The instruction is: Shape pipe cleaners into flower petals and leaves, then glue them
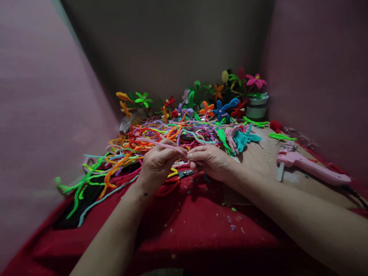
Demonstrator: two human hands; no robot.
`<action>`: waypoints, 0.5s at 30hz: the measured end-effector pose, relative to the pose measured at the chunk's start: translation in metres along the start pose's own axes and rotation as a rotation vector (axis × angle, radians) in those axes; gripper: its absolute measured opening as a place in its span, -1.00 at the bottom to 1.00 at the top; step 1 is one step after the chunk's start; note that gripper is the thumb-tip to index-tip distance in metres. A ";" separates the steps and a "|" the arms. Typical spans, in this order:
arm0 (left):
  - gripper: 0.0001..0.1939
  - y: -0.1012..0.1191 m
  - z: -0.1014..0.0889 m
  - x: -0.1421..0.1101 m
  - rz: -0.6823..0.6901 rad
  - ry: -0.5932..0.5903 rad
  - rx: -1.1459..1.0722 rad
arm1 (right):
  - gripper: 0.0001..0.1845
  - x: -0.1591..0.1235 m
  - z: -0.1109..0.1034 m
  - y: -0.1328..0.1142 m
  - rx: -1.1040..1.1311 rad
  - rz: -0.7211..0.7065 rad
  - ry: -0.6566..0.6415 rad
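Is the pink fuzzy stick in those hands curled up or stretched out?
Stretched out. The pink fuzzy stick runs in one long, gently bending line across the left hand toward the right hand.

No text, label, brand or number can be read here

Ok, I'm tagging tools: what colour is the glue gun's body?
The glue gun's body: pink, head view.

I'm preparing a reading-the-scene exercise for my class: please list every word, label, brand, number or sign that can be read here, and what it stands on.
None can be read anywhere in this view.
Pink glue gun: no legible marking.
Banded pot: no legible label.
Pivoted hand tool: too small to read any marking.
Pink chenille stem: no lettering visible.
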State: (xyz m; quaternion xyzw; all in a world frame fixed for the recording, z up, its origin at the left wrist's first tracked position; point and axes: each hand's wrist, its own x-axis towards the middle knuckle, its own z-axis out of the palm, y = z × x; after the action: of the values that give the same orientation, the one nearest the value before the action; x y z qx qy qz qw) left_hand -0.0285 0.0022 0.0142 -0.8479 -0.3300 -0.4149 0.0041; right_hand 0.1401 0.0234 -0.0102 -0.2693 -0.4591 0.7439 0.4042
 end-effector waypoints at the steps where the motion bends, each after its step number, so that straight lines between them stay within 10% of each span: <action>1: -0.84 0.000 -0.001 0.000 0.017 0.009 -0.006 | -0.94 0.000 0.000 0.000 0.008 0.009 -0.005; 15: -0.82 0.009 -0.010 0.000 0.010 -0.118 0.041 | -0.92 -0.003 0.003 -0.001 -0.106 -0.097 -0.080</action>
State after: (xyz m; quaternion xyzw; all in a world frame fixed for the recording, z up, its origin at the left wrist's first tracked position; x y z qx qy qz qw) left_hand -0.0302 -0.0081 0.0230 -0.8723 -0.3337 -0.3573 0.0041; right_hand 0.1399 0.0193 -0.0084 -0.2377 -0.5260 0.7084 0.4061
